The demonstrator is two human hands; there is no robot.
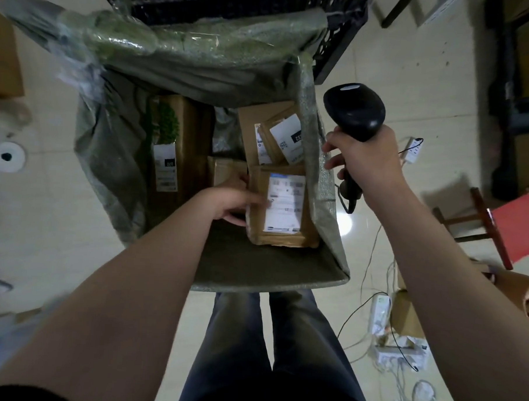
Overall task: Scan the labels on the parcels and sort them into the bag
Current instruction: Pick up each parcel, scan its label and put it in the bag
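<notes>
Both hands are occupied. The left hand [235,205] reaches down into the open green bag [318,184] and grips the left edge of a brown parcel [257,200], fingertips lying on its top face beside the white label [285,205]. The right hand [368,162] is clenched round the handle of a black scanner [353,110], held just outside the bag's right rim, with its cable hanging below.

The held parcel sits label-up, its right edge against the bag's right wall. Bare lining shows between its near edge and the near rim. A small parcel [226,171] touches its far left corner. Beyond it, two labelled parcels [275,134] lean overlapping in the far right corner. A tall parcel [180,148] stands along the left side, with a dark gap between it and the others. The bag's far and left walls sag inward, crumpled.

A black crate [235,5] stands behind the bag. On the pale floor [413,85] to the right lie power strips with cables [382,314] and a red stool [513,229], apart from the bag.
</notes>
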